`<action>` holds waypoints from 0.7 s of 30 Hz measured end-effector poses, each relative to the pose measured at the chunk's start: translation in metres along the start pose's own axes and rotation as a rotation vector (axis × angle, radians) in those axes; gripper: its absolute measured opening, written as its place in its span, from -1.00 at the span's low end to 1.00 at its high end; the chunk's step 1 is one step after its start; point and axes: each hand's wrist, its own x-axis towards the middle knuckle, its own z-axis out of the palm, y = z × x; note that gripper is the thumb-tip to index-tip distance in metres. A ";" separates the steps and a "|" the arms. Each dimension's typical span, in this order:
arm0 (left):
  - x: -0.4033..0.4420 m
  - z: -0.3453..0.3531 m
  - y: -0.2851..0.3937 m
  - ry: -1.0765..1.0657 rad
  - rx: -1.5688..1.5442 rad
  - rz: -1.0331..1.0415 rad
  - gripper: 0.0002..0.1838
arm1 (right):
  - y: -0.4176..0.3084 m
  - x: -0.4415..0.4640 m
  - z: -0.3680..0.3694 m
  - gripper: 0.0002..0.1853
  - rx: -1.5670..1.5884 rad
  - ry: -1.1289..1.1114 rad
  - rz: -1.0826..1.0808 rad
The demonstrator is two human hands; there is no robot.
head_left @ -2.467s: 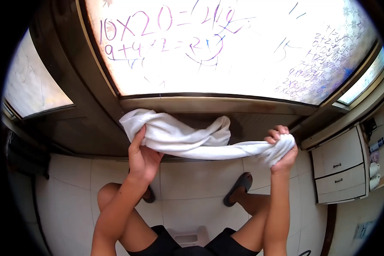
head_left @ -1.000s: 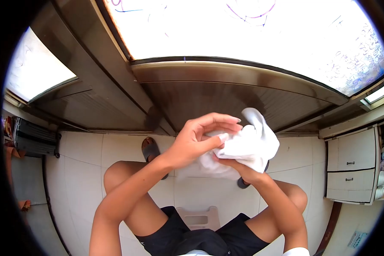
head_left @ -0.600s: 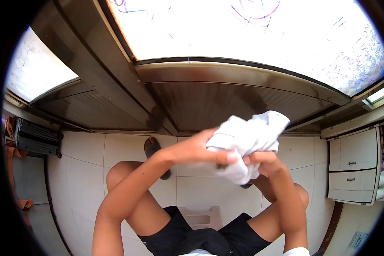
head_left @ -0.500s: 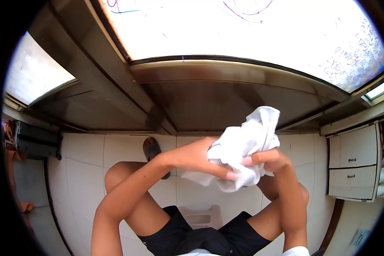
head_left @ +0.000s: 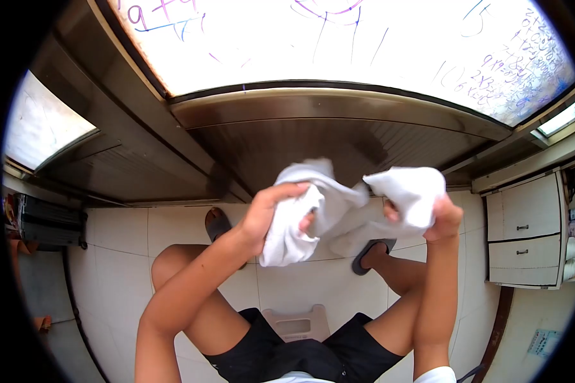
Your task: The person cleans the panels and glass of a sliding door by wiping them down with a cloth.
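Gripping the cloth (head_left: 340,199) at two places, both hands hold it aloft beyond the knees, clear of the floor (head_left: 306,284). Left hand (head_left: 266,217): thumb and fingers are curled around a bunched, looped portion, and a fingertip shows through the loop. Right hand (head_left: 445,218): fingers are bent round a second portion, which hides the palm and part of the grasp. Between the hands the fabric is blurred; its tension and the course of its folds cannot be determined. Status, by judgement: pick-up is complete, a two-handed hold is established, and the handling appears to be mid-course. The cloth is crumpled, neither spread flat nor neatly folded; set-down is not yet done. Whether it is damp cannot be told. Below, the stool (head_left: 317,323) stands between the thighs; farther forward, the sandals (head_left: 218,223) rest well apart. Beyond stands the panel (head_left: 281,143), with the pane (head_left: 287,54) bearing handwritten sums above it; the cabinet (head_left: 522,207) stands at right.
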 end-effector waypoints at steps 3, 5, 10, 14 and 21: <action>0.005 -0.006 -0.004 -0.283 -0.234 0.076 -0.69 | 0.004 0.007 -0.007 -0.32 0.298 -0.105 -0.184; 0.000 -0.002 -0.002 -0.248 -0.184 0.109 -0.72 | 0.006 0.019 -0.007 -0.49 0.396 -0.296 -0.244; -0.005 0.002 -0.002 -0.217 0.203 0.210 -0.80 | 0.008 0.021 0.006 -0.50 0.494 -0.346 -0.203; 0.002 0.005 -0.014 -0.076 0.224 0.138 -0.85 | 0.021 0.028 0.022 -0.34 0.553 -0.342 -0.174; 0.032 0.007 -0.050 0.015 0.337 0.215 -0.50 | 0.032 0.036 0.038 -0.31 0.550 -0.385 -0.090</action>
